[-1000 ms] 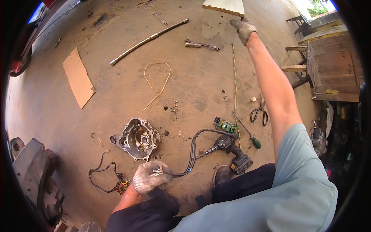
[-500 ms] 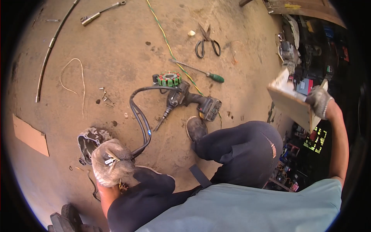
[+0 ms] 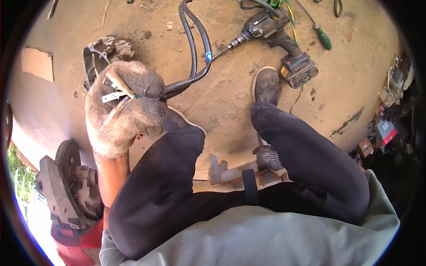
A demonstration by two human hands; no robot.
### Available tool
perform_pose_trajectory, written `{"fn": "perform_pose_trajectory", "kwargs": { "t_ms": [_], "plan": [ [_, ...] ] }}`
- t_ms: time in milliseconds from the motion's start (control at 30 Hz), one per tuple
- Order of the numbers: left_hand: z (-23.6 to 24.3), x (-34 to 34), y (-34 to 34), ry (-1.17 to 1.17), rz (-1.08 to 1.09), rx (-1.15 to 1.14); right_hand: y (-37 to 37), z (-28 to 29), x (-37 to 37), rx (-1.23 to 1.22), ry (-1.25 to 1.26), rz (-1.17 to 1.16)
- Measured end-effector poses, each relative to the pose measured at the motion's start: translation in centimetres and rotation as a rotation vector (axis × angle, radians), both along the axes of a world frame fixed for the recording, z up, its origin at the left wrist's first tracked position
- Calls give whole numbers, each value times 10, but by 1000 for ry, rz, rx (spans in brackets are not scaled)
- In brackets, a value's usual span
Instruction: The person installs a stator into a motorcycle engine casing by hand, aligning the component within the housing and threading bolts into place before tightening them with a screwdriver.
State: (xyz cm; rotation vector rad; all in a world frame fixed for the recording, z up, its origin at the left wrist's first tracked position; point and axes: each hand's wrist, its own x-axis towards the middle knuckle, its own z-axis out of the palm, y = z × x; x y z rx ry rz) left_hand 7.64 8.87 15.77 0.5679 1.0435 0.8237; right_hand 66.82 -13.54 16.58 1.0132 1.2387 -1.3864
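Note:
My left hand (image 3: 144,86), in a worn, dirty knitted glove, is closed round the end of a black-sleeved cable (image 3: 182,84). Bare wire ends with a white terminal (image 3: 113,96) and pale sleeves stick out of the fist. The cable loops up toward a green-and-red stator coil (image 3: 274,3), partly cut off at the top edge. Between my legs, low down, my right hand (image 3: 268,158), also gloved, grips a wooden piece (image 3: 235,174) that looks like a small stool; my thigh and shirt hide part of it. A dirty metal housing (image 3: 95,60) lies beyond my left hand.
A cordless impact driver (image 3: 266,26) lies on the floor ahead, with a green-handled screwdriver (image 3: 323,37) to its right. Cardboard (image 3: 37,64) lies far left. A vehicle's wheel (image 3: 68,155) stands at lower left. Boxes and parts, including a red-and-grey box (image 3: 386,131), crowd the right side.
My right hand has brought the wooden piece from the far right to low between my legs. My view has shifted, and the left fist still holds the cable.

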Motion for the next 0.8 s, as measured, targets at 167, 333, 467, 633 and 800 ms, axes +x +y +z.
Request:
{"fn": "perform_pose_trajectory", "kwargs": {
  "t_ms": [167, 333, 467, 633, 800],
  "plan": [
    [30, 22, 28, 222, -194, -102, -20, -40, -27, 229, -68, -120],
    [41, 19, 19, 220, -240, -42, -15, -57, -33, 314, -130, -146],
    [38, 27, -21, 283, -223, 81, -9, -53, -16, 371, -203, -159],
    [35, 34, -52, 309, -236, 141, 102, 18, -52, 720, -72, -184],
    [75, 30, -61, 149, -130, 223, 241, 111, -217, 1100, 676, 152]
  ]
}}
